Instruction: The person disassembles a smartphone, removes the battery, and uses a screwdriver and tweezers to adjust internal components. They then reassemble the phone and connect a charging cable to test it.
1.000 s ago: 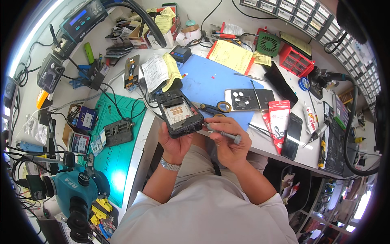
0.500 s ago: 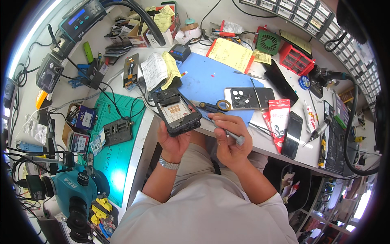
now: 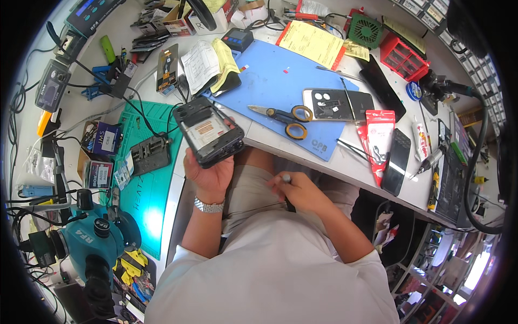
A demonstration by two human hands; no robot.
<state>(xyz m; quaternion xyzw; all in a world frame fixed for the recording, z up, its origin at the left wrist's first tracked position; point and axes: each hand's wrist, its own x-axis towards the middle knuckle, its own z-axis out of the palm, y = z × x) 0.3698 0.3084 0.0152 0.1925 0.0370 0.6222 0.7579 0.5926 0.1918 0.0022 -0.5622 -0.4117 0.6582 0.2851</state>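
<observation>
My left hand holds an opened black phone, tilted, with its inside facing up. The back cover is off, and a pale battery shows in the frame. Fingers wrap around the phone from beneath and along its right edge. Lower, over my lap, my right hand is closed around a grey screwdriver. Only the blunt end of that tool shows; the rest is hidden in the hand. Scissors with black and yellow handles lie on the blue mat, right of the held phone.
A phone with a white and black back lies on the mat's right. Beside it are a red pouch and a dark phone. A teal microscope stands at the left by a green mat bearing a black holder.
My right hand, with the screwdriver, has dropped from beside the phone to my lap. The phone in my left hand has moved left, uncovering the scissors. The view has shifted a little.
</observation>
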